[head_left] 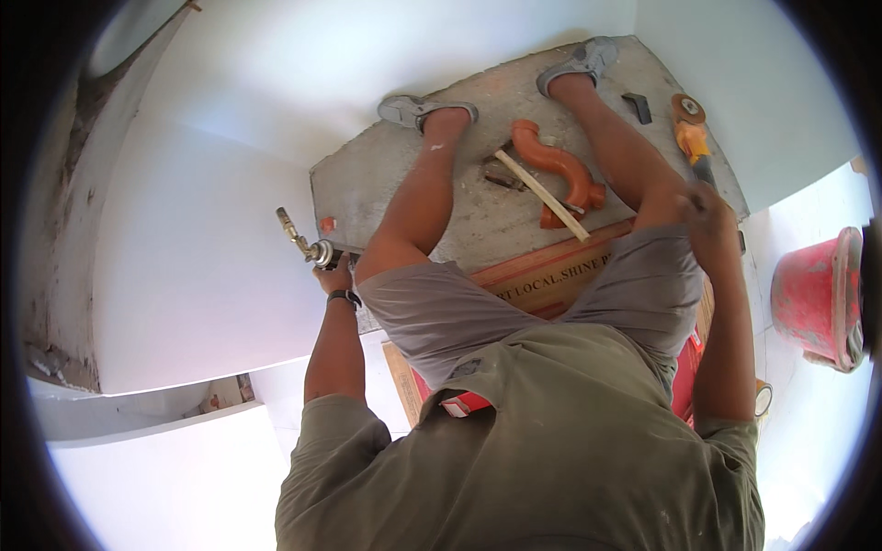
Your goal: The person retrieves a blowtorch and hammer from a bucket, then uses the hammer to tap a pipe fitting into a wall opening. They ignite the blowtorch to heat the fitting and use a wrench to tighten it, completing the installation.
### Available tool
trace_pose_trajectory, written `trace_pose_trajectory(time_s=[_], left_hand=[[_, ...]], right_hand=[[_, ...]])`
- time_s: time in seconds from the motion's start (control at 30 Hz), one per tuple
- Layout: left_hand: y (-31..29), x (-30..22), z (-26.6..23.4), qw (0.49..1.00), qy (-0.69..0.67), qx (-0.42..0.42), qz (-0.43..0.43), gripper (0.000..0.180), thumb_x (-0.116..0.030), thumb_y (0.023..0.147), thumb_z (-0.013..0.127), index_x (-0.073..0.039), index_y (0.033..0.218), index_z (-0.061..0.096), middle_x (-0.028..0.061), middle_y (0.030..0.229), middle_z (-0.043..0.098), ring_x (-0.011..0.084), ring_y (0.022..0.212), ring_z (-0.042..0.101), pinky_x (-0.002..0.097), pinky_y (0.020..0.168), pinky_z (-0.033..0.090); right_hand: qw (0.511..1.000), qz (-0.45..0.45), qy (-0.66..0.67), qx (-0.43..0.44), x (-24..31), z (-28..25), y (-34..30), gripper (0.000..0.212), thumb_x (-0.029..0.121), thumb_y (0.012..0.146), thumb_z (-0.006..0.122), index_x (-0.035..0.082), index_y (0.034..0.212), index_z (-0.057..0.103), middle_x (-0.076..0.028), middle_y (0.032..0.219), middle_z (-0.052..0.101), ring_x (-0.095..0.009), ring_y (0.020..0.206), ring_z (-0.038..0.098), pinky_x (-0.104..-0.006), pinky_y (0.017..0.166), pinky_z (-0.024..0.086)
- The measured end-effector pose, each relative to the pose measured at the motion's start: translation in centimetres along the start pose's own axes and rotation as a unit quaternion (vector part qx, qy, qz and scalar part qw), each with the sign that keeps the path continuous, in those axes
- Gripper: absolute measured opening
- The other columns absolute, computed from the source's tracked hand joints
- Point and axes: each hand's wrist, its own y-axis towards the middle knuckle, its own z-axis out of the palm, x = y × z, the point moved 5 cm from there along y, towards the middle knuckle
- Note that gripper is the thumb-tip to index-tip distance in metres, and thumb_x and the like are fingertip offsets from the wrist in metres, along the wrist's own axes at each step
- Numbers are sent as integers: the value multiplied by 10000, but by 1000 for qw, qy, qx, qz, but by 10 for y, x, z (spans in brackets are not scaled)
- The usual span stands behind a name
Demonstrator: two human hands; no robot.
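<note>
My left hand [335, 275] is closed around a blowtorch [319, 252] out to the left of my left knee. Its brass-coloured nozzle tilts up and away, and my fingers partly hide its body. Over by my right knee is my right hand [709, 225], smeared by motion, so its fingers do not show clearly. Just beyond it lies an angle grinder [693, 138] with an orange-yellow body and a round disc. Between my legs, an orange curved drain pipe [554, 165] rests on the concrete, with a pale wooden stick [542, 195] beside and partly over it.
A small black piece [637, 107] lies near the grinder. Under me is a cardboard box [551, 275]. To the right stands a dirty red bucket [813, 298], with a roll of tape [763, 398] nearer. White walls bound the rough concrete floor [496, 101] ahead and at the left.
</note>
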Motion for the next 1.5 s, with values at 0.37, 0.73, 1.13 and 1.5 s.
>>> trace_pose_trajectory(time_s=[0.37,0.73,1.13,1.5], left_hand=[[-7,-26,-1,990,139,12,-5,849,-274,654,906,127,1220,417,229,1174,630,289,1088,650,403,953,508],[-147,-101,-54,976,36,135,-168,397,-325,960,614,36,1126,622,145,923,683,265,794,650,393,751,520],[-254,-401,177,783,30,330,526,436,-157,952,613,41,1330,522,184,1150,658,295,1047,651,364,916,504],[-146,-466,296,898,-160,411,13,375,-337,1064,439,14,1140,547,123,756,608,229,681,599,357,626,499]], right_hand=[[911,21,-262,319,59,205,56,265,109,917,597,-3,1154,636,-183,1142,695,-304,1064,686,-419,886,556],[973,28,-142,183,65,146,73,223,203,898,624,19,991,710,-179,1084,700,-318,1015,689,-411,845,560],[961,-252,81,-76,224,61,97,198,228,912,618,40,970,602,-146,966,658,-326,921,676,-416,770,550],[873,-64,466,131,183,162,155,578,359,909,618,-81,1264,498,-283,966,676,-400,961,682,-454,842,517]])
